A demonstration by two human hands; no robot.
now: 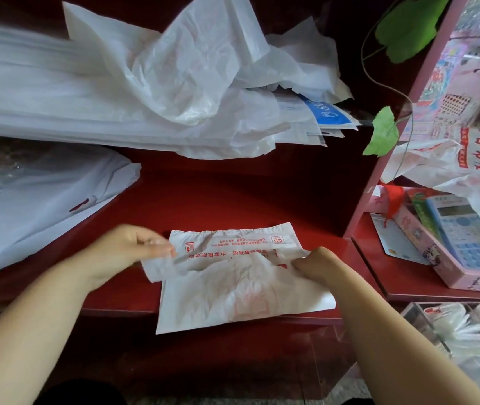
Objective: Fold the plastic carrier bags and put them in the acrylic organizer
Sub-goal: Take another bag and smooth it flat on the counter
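The bag (241, 290) is thin white plastic film, faintly sheeny and creased all over, and translucent enough that its red print shows through the folded layer. The shelf (233, 197) under it is smooth and hard with a dull red gloss, like painted wood, while the pile (174, 71) behind is the same filmy white plastic, crumpled and half see-through, lying over flat printed sheets (300, 121) that look like paper. At the right, the organizer (425, 323) is clear glossy acrylic, the calculator (466, 238) is smooth hard pale-blue plastic, and the box (434, 258) is pink with a printed, slightly glossy face.
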